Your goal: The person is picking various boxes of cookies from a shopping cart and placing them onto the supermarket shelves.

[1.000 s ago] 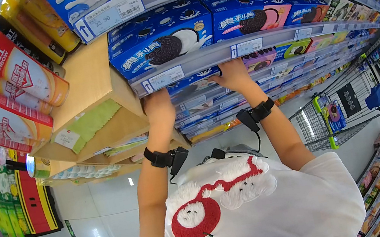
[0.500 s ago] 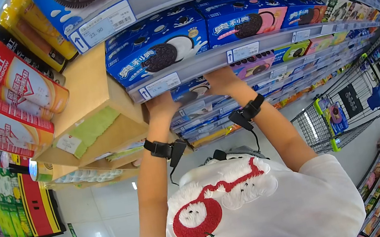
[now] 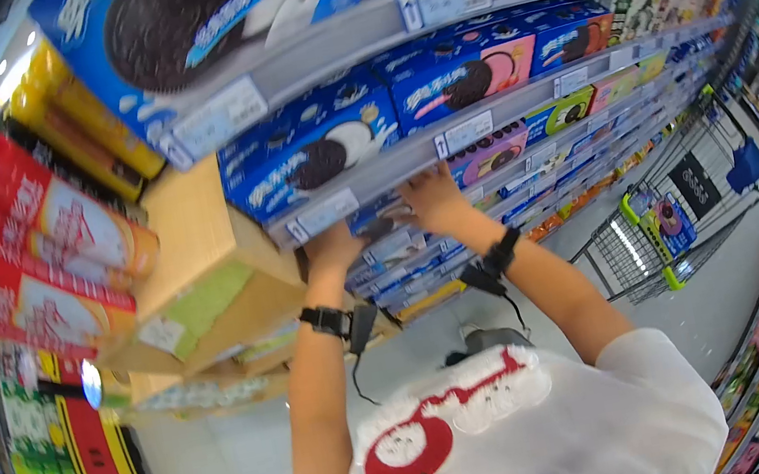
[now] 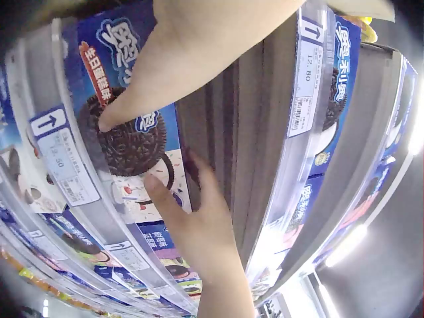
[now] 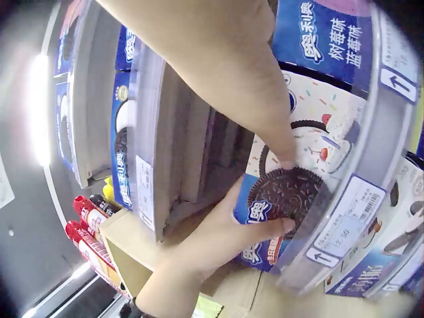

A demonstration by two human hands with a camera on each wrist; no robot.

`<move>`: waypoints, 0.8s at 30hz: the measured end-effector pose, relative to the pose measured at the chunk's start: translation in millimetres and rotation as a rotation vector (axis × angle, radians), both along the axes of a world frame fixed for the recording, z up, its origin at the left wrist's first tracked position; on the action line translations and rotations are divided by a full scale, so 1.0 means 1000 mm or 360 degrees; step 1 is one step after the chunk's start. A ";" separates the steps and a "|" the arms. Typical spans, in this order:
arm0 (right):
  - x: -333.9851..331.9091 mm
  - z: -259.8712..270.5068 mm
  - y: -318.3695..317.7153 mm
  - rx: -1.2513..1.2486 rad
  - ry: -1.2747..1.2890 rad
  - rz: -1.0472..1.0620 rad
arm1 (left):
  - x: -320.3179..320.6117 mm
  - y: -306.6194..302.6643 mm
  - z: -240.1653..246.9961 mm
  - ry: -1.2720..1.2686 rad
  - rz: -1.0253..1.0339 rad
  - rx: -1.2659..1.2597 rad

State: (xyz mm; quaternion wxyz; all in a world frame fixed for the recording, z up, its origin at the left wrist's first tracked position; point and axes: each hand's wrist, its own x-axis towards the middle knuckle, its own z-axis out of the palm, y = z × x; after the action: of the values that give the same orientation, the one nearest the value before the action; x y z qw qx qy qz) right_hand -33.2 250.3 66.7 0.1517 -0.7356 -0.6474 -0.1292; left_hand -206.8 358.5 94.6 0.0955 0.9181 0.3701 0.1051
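Note:
A blue and white cookie box (image 3: 381, 220) sits on a shelf beneath a row of larger blue boxes, with a hand at each end. My left hand (image 3: 333, 249) grips its left end and my right hand (image 3: 435, 203) its right end. In the left wrist view both thumbs press the printed front of the box (image 4: 129, 149); the right hand (image 4: 205, 232) has a finger over the rear edge. The right wrist view shows the left hand (image 5: 218, 242) with its thumb on the front of the box (image 5: 288, 189) and fingers behind. My right hand's other fingers are hidden there.
Price-tag rails (image 3: 473, 131) run above and below the box. A wooden display unit (image 3: 182, 211) adjoins on the left, with red cans (image 3: 79, 229) on it. A shopping cart (image 3: 639, 237) stands to the right on the floor.
The head view has shifted, so the shelves appear lower and more of the upper boxes shows. My right hand has moved slightly left and down in view; both hands remain at the box.

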 end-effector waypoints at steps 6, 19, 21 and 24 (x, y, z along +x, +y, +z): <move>-0.026 -0.026 -0.093 0.0462 0.0390 -0.0276 | 0.004 0.006 -0.010 0.0239 0.0099 0.0049; 0.040 -0.084 -0.293 0.0291 0.1013 -0.0506 | 0.072 -0.104 -0.030 -0.0592 -0.0312 0.0810; 0.063 -0.088 -0.335 0.0165 0.1043 -0.0534 | 0.109 -0.161 -0.046 -0.0874 -0.0696 0.0525; 0.084 -0.090 -0.401 -0.0243 0.1113 -0.0788 | 0.168 -0.260 -0.074 -0.0736 -0.1250 0.0021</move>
State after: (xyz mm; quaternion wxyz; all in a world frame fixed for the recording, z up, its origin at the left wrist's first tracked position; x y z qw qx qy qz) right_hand 50.6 -151.1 -23.6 0.2715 -0.8773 -0.3689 0.1436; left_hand -38.7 98.3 20.8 0.2025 0.9418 -0.0381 0.2657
